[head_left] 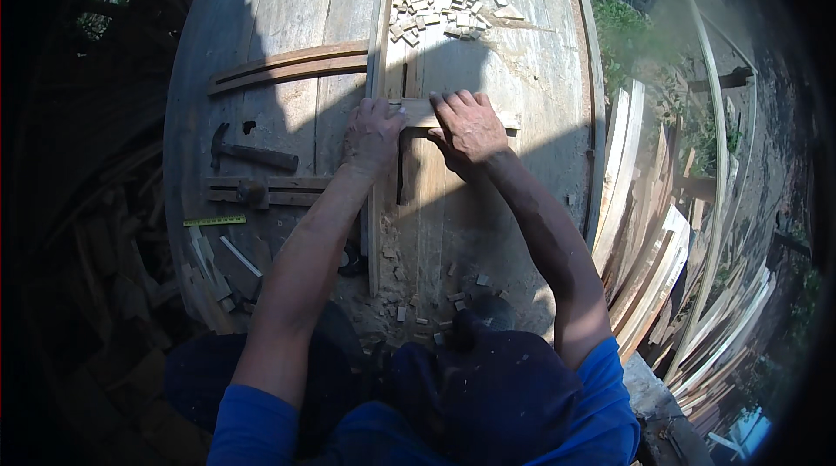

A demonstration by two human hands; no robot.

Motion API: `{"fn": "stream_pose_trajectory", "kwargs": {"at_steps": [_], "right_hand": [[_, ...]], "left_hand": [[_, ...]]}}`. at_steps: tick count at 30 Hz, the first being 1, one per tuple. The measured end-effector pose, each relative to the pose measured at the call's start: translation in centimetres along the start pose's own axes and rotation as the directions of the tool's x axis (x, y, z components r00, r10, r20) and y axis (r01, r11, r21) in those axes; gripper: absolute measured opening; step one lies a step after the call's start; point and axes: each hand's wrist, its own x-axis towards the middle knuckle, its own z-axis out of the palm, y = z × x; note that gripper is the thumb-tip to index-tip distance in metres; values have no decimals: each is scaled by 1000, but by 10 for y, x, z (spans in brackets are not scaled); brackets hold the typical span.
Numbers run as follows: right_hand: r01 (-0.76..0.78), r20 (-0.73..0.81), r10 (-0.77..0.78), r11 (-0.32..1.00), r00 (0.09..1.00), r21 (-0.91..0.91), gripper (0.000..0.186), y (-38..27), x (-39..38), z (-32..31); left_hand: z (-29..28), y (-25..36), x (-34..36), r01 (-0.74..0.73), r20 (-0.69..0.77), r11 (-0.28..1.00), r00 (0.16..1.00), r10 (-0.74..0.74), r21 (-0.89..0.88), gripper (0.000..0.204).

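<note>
A short wooden board (pixel 507 120) lies crosswise on the wooden worktable (pixel 496 205). My right hand (pixel 470 128) is on top of it, fingers curled over its far edge. At the board's left end my left hand (pixel 374 133) is closed, its fingertips beside a long upright wooden strip (pixel 375 231) fixed along the table. Just right of that strip runs a narrow dark slot (pixel 401 178) in the tabletop, which the board crosses. Whether a blade stands in the slot is hidden by the board and hands.
Many small cut wood pieces (pixel 435 0) are heaped at the far side. On the left lie a hammer (pixel 252 152), slotted wooden rails (pixel 292 65) and a yellow ruler strip (pixel 214 220). Small offcuts (pixel 421 320) scatter near my body. Long planks (pixel 649 266) lean on the right.
</note>
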Motion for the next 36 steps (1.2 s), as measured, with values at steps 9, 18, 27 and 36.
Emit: {"fn": "stream_pose_trajectory", "kwargs": {"at_steps": [9,18,27,36], "right_hand": [[0,-67,-7,994,998,-106,63,32,38,12],[-527,-275,465,820,841,-224,58,93,50,11],[-266,323,209,953,923,144,24,27,-77,-48],[-20,129,35,993,991,-117,18,-51,-75,-14]], "left_hand": [[-9,-18,53,46,209,999,977,-49,22,25],[-65,-61,32,244,-110,930,953,-283,-273,41],[-85,-22,-65,0,-43,959,999,-13,-283,44],[-33,13,-99,406,-70,826,882,-467,-391,31]]}}
